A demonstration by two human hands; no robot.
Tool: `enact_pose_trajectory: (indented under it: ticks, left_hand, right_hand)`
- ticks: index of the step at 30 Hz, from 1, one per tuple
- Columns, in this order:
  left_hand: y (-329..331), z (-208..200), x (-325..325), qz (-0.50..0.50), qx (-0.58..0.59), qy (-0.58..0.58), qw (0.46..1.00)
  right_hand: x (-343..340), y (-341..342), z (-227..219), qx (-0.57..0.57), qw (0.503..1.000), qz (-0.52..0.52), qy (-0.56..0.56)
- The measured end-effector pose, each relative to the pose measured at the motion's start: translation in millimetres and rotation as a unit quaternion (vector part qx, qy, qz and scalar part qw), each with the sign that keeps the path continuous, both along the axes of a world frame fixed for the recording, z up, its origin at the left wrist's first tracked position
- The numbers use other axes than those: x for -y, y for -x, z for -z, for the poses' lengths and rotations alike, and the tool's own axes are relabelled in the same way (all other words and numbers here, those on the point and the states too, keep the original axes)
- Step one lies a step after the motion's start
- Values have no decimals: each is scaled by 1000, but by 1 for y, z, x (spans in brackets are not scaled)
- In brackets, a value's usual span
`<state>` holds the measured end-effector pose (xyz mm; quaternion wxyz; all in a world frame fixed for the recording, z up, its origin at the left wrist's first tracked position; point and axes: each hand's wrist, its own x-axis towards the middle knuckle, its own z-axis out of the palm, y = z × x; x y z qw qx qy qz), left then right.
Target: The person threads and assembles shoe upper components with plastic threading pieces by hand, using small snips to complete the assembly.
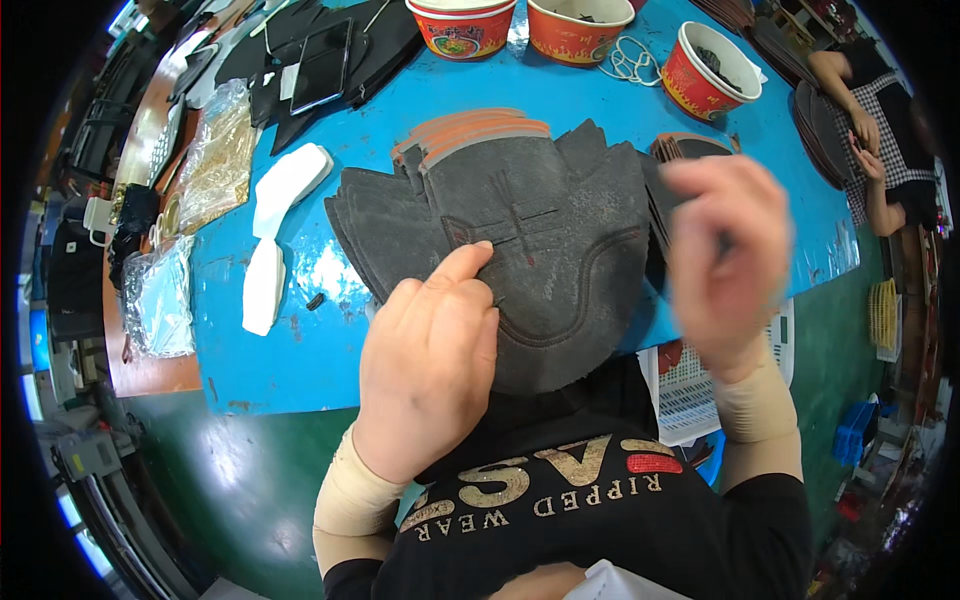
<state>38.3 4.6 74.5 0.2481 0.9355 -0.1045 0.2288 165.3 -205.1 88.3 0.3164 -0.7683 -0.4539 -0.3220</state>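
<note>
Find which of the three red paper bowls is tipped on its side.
The rightmost red bowl, beside the white cord; its mouth faces sideways, while the other two stand upright.

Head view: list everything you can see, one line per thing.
dark grey cut pieces: a stack, grey, table centre
table: one, blue, under the stack
paper bowls: three, red-orange, far edge
white foam pieces: two, white, left of the stack
clear plastic bags: two, clear, left edge
black pieces: a pile, black, far left
white basket: one, white, below the table at right
co-worker's hand: far right
left hand: pressing on the stack
right hand: raised, blurred
</note>
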Motion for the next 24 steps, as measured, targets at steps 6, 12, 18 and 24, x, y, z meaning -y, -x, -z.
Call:
enact_pose_trajectory:
  ticks: [6,12,18,24]
  left_hand:
    - [-3,-4,-2,34,26,70,997]
    - [-5,-6,7,26,6,-16,1000]
    - [-6,-3,6,24,37,8,999]
    - [-6,1,5,6,41,-50,998]
  right_hand:
    - [160,-44,31,-103,904,395,128]
    - [206,-38,85,-100,858,430,262]
    - [213,-51,78,-105,881,371,272]
    - [163,-18,2,-403,882,207,-129]
